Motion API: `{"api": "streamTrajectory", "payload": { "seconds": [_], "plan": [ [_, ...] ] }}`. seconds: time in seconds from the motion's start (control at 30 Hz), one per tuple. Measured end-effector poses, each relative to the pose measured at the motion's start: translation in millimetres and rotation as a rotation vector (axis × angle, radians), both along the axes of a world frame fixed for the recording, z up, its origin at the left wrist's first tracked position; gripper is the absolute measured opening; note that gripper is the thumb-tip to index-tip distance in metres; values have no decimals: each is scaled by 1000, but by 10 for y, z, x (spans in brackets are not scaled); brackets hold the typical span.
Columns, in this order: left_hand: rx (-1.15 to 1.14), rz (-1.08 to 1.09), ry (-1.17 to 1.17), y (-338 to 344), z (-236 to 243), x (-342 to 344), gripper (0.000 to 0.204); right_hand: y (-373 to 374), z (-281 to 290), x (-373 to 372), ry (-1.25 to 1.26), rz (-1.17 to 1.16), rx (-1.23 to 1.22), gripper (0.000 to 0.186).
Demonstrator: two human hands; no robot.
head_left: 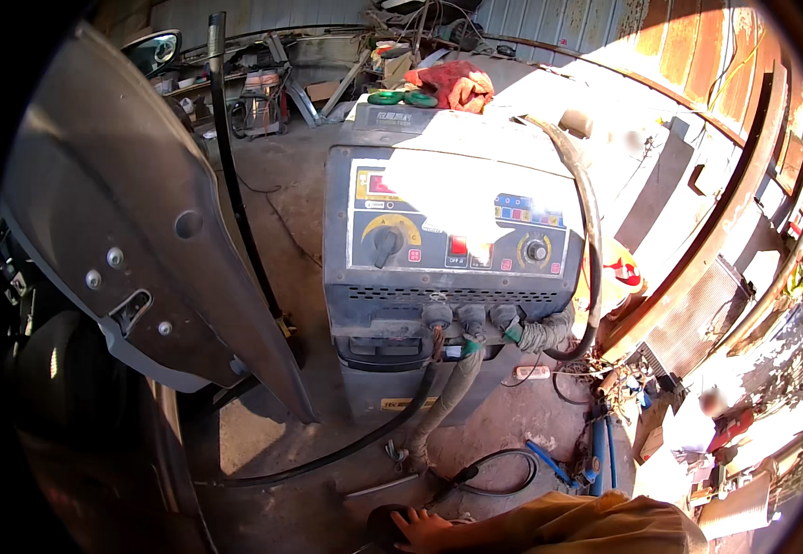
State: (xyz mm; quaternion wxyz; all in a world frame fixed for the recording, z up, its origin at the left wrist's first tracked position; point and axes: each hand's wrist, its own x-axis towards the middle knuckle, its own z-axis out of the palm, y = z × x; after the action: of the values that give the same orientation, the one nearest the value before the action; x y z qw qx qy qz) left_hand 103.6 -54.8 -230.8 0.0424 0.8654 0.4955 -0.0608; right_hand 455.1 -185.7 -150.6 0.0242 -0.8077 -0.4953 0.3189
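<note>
My right hand (422,530) comes in low at the bottom edge, its forearm reaching from the right beside tan cloth (595,524). Its fingers are spread and lie against a dark rounded thing (384,524), whose kind I cannot make out. My left hand is out of sight. Ahead stands a grey box-shaped machine (438,288) with dials and red displays; sunlight washes out part of its panel. Thick cables plug into its front, among them a black cable (387,427) and a cloth-wrapped cable (452,397). On the left hangs an open grey car door (143,203) with bolts and a latch.
A red cloth (457,86) and green rings (401,98) lie on the machine. A black upright pole (226,157) stands behind the door. Looped cable (507,487) and blue rods (551,462) lie on the floor. A radiator-like panel (697,314) leans at the right.
</note>
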Motion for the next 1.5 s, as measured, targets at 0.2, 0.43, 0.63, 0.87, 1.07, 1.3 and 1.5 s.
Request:
{"api": "streamTrajectory", "payload": {
  "seconds": [0.2,0.43,0.63,0.87,1.07,1.3,1.5],
  "plan": [
    [-289,-52,-28,-396,859,582,34,-413,690,21,71,-168,-168,74],
    [-636,41,-67,-1450,1693,672,49,-997,1300,-5,-98,-14,-402,52],
    [-883,371,-240,-2499,2542,105,62,-1398,1937,363,151,-209,-394,41],
    [-483,890,-404,-2923,3791,-801,41,-2286,2142,620,184,-685,-219,33],
    [381,841,1,-2019,5460,-1987,40,-3949,2035,41,168,-678,-459,29],
    [777,499,361,-2004,5842,-2990,33,-5397,2214,-1711,244,-794,-585,32],
    [431,504,-16,-2846,4956,-3606,29,-6068,2432,-2374,283,-841,-608,32]
  ]
}}
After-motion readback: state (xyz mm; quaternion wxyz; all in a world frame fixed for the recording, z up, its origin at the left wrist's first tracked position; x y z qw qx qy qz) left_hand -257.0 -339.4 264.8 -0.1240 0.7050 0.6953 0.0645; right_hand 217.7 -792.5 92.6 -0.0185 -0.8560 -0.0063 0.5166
